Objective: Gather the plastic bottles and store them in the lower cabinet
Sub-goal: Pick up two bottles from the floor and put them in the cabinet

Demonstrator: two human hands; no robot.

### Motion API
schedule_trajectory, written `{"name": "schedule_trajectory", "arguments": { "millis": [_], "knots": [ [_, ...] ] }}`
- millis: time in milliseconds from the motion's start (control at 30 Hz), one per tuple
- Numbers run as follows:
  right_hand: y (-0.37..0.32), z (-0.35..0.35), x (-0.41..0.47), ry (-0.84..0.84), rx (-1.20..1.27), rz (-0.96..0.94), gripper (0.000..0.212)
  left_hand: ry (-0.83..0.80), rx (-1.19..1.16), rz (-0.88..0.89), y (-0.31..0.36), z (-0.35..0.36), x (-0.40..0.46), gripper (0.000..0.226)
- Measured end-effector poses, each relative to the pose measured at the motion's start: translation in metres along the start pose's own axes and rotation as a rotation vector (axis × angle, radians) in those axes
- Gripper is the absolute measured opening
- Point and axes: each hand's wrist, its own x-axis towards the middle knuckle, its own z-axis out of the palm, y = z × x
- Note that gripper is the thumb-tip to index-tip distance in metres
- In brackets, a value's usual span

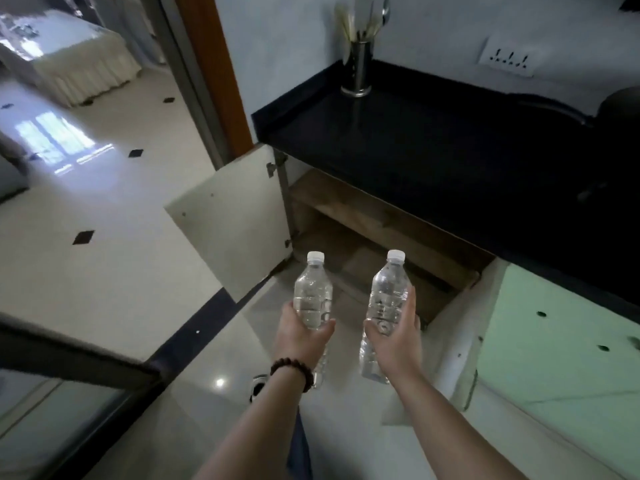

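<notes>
left hand (300,336) and right hand (398,336) each wrapped round a bottle (313,292) – caps up, aimed at the open lower cabinet (381,237) so they go in standing

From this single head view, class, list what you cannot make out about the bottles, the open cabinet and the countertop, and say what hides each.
- Lower cabinet: its back and right part lie under the black countertop, in shadow.
- Bottle in the left hand: its lower part is covered by hand and wrist.
- Bottle in the right hand: its middle is covered by the fingers.
- Dark round object on the countertop: cut off by the right edge.
- Utensil holder: contents too blurred to count.
</notes>
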Motion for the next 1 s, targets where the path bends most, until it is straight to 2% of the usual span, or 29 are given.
{"name": "schedule_trajectory", "arguments": {
  "millis": [300,533,600,800,900,1000],
  "knots": [
    [-0.018,0.066,0.077,0.324,-0.005,0.270,0.099,-0.415,0.177,0.038,0.042,-0.009,0.168,0.053],
    [-0.001,0.075,0.135,0.383,0.024,0.384,0.095,-0.722,0.244,-0.065,0.060,0.042,0.241,0.058],
    [0.016,0.073,0.160,0.390,0.046,0.408,0.093,-0.743,0.256,-0.057,0.056,0.074,0.256,0.057],
    [0.100,0.073,0.259,0.445,0.210,0.389,0.076,-0.685,0.219,0.097,0.039,0.193,0.314,0.029],
    [0.139,0.070,0.310,0.448,0.265,0.392,0.081,-0.665,0.194,0.170,0.036,0.248,0.346,0.036],
    [0.169,0.065,0.357,0.424,0.361,0.428,0.079,-0.611,0.220,0.253,0.042,0.297,0.375,0.062]
  ]
}}
